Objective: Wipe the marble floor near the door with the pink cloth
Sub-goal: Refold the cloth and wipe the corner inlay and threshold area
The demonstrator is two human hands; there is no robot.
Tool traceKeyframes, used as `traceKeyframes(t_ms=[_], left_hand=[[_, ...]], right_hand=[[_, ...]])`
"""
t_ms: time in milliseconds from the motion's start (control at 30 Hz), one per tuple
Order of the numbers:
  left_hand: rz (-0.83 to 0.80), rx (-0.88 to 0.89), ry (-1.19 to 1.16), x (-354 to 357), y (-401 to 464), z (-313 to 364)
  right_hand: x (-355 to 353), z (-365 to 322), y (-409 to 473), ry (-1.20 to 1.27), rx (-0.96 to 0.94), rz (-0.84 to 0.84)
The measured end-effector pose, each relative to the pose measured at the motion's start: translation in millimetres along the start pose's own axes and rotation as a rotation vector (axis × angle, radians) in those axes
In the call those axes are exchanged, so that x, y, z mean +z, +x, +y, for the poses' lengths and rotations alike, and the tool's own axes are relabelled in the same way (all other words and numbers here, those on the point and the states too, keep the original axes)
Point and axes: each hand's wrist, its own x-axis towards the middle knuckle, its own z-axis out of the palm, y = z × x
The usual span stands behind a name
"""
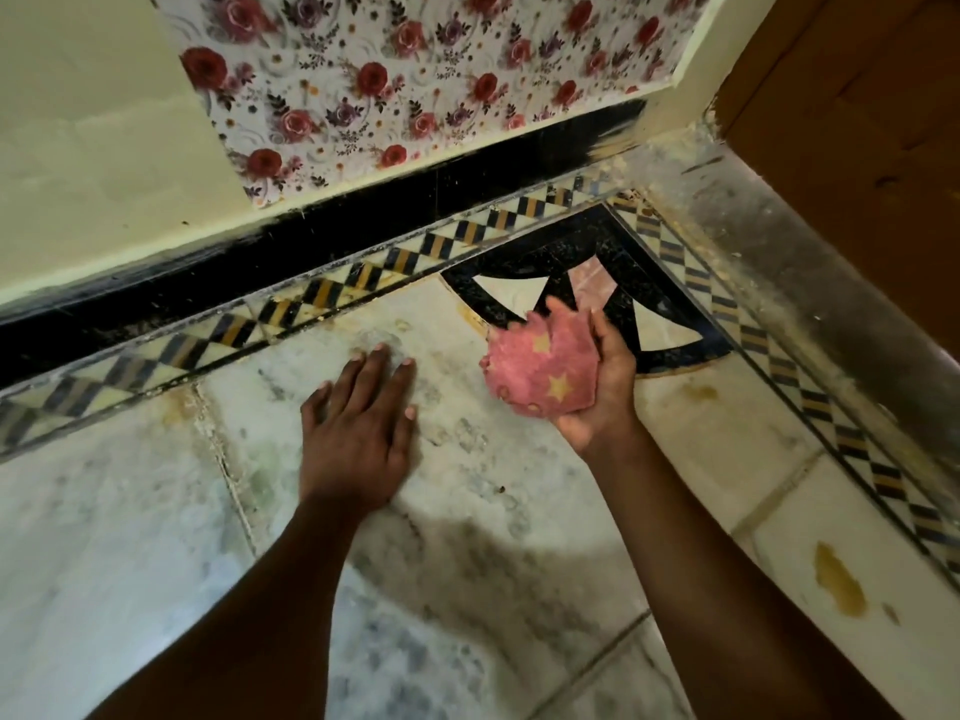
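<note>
The marble floor (156,553), pale with grey mottling and yellowish stains, fills the lower part of the head view and is crossed by thin grout lines. The cream wall (93,163) rises at the upper left, carrying a sheet of rose-patterned paper (415,80) and ending below in a black skirting band (332,226). A brown wooden door (857,127) stands at the upper right above a dusty grey threshold (810,283). A checkered border strip (291,304) of black, yellow and white diamonds runs along the skirting and turns at the corner to follow the threshold; inside that corner lies a black inlay motif (571,262) with white and pink wedges. The left hand (358,433) lies palm down on the floor, fingers extended and slightly spread, just short of the border strip. The right hand (597,387) is turned palm up — its fingers curled around the pink cloth (535,366), thumb on the far side. The cloth, bunched and bearing yellow stars, sits in that palm over the edge of the inlay motif, near the door; whether it touches the floor cannot be told.
</note>
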Motion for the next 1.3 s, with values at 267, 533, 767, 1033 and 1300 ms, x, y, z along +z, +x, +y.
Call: traceKeyframes(t_ms=[267,533,767,1033,1300], left_hand=[[0.037,0.091,0.006,-6.2,-3.3,1.0],[0.184,0.38,-0.293,-32.7,-76.1,68.3],[0.098,0.275,-0.921,-57.8,-137.7,138.4],[0.169,0.26,-0.892,-50.4,-151.9,160.5],[0.223,0.349,-0.867,-50.7,-144.4,170.0]], right_hand=[[-46.7,43.2,-81.8,0.282,-0.045,0.001],[-49.4,23.5,-144.0,0.365,-0.037,0.257],[-34.2,-6.1,-167.1,0.26,0.098,0.204],[-30.6,-17.3,-194.9,0.137,0.103,0.312],[-38.8,-26.9,-201.4,0.058,0.139,0.338]])
